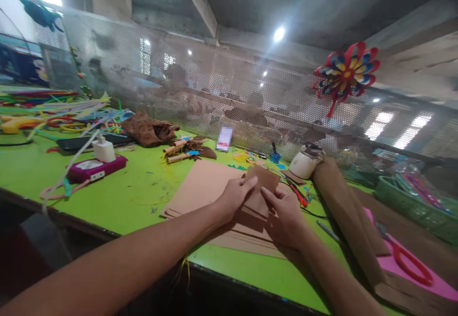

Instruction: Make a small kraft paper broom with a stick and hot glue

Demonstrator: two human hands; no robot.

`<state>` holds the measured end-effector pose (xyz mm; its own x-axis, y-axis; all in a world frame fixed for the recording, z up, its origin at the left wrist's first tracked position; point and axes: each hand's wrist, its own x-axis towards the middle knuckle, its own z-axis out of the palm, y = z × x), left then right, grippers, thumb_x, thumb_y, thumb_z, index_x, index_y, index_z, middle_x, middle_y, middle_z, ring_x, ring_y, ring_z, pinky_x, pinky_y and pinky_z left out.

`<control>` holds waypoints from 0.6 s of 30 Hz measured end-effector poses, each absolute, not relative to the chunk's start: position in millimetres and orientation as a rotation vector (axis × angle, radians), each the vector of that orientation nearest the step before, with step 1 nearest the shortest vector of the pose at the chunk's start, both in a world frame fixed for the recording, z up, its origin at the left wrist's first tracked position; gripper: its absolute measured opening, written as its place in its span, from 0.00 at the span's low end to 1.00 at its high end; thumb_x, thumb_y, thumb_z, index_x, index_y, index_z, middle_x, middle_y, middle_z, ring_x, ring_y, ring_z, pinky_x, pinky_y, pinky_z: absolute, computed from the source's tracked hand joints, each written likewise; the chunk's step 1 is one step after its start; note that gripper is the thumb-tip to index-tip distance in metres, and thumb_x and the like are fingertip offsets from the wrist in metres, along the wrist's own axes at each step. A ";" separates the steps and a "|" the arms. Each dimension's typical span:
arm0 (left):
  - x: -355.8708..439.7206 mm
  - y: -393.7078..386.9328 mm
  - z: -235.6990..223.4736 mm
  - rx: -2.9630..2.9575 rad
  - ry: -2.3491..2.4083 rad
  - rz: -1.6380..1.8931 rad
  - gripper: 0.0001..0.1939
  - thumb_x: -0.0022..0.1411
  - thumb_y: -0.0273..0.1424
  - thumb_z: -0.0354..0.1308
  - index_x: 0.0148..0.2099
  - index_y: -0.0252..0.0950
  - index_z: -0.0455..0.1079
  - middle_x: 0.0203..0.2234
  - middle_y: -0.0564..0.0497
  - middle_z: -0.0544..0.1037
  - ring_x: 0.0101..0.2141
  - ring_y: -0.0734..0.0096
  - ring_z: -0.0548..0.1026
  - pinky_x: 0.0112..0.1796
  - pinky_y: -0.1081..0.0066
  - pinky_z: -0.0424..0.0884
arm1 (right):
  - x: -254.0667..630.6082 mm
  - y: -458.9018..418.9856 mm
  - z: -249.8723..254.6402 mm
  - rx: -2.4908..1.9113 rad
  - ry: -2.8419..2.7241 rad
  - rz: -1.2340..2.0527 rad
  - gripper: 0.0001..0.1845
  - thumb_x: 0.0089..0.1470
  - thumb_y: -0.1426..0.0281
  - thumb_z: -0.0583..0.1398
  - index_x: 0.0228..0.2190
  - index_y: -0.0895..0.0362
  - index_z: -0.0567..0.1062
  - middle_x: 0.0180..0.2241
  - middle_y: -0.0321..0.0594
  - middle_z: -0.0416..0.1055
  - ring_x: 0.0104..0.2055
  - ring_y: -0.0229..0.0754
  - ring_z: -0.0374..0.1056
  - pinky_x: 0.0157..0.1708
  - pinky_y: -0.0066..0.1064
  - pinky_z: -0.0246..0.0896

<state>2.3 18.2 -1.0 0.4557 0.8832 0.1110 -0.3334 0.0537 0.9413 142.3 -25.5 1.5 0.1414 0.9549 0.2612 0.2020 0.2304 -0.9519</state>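
Observation:
Both my hands hold a small piece of brown paper (pixel 263 189) just above a stack of larger brown sheets (pixel 203 184) on the green table (pixel 143 194). My left hand (pixel 234 196) pinches the piece's left edge, fingers closed on it. My right hand (pixel 284 211) grips its lower right side, thumb on top. The piece looks folded and tilted up towards me.
A roll of brown paper (pixel 343 211) lies to the right beside red-handled scissors (pixel 406 258) on a pink sheet. A white tape dispenser (pixel 306 161), a pink box with a charger (pixel 96 165), coloured strips (pixel 53 110) and a green basket (pixel 415 204) surround the work. A paper pinwheel (pixel 345 72) hangs on the mesh screen.

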 end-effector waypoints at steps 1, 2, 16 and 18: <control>2.1 17.4 0.7 1.146 0.550 0.970 0.21 0.55 0.43 0.55 0.37 0.26 0.71 0.29 0.41 0.77 0.27 0.64 0.75 0.30 0.67 0.70 | 143.7 -25.7 2.3 -1.235 -1.330 0.801 0.20 0.40 0.54 0.63 0.18 0.58 0.69 0.14 0.30 0.61 0.17 0.32 0.51 0.17 0.26 0.45; 1.9 16.9 2.1 1.124 0.522 0.937 0.22 0.56 0.44 0.53 0.37 0.26 0.71 0.28 0.41 0.77 0.27 0.64 0.75 0.31 0.66 0.71 | 145.3 -25.6 2.6 -1.251 -1.344 0.783 0.20 0.40 0.53 0.62 0.17 0.57 0.67 0.13 0.30 0.59 0.16 0.32 0.49 0.17 0.26 0.43; 2.9 13.0 1.4 1.071 0.505 0.982 0.23 0.59 0.44 0.51 0.43 0.27 0.70 0.32 0.41 0.78 0.32 0.62 0.76 0.38 0.63 0.70 | 156.7 -14.8 -10.5 -1.376 -1.528 0.403 0.24 0.51 0.52 0.52 0.15 0.56 0.61 0.17 0.32 0.56 0.22 0.35 0.49 0.22 0.28 0.46; 2.9 13.2 1.6 1.058 0.470 0.989 0.23 0.59 0.45 0.50 0.43 0.28 0.70 0.33 0.41 0.78 0.33 0.63 0.75 0.38 0.63 0.70 | 154.5 -15.1 -12.6 -1.380 -1.527 0.296 0.23 0.52 0.53 0.51 0.15 0.55 0.60 0.17 0.32 0.55 0.22 0.35 0.49 0.23 0.28 0.46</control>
